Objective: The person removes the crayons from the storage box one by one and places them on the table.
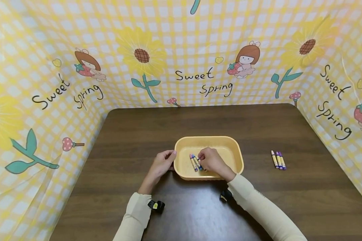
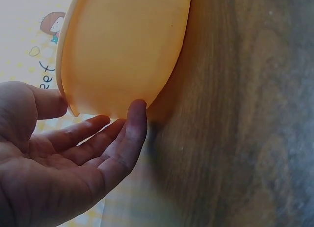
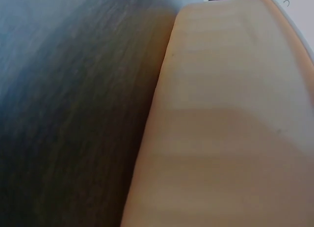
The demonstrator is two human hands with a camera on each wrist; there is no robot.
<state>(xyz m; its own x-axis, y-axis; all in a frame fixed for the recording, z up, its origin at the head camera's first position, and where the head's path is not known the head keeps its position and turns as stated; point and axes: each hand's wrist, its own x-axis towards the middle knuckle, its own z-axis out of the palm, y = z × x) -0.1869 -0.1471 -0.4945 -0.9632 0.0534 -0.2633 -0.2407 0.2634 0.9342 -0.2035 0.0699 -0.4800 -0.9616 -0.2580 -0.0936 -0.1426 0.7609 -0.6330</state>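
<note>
A yellow plastic tub stands on the table with several crayons in it. Two crayons, one pink-tipped and one blue-tipped, lie side by side on its floor. Over the tub's inside, my right hand has its fingertips down on another crayon, mostly hidden under the hand. My left hand holds the tub's left end; in the left wrist view the thumb is at the rim and curled fingers touch the outer wall. In the right wrist view only the tub's outer side shows clearly.
Three more crayons lie side by side on the dark wooden table, right of the tub. A yellow checked cloth with printed flowers and figures surrounds the table's back and sides.
</note>
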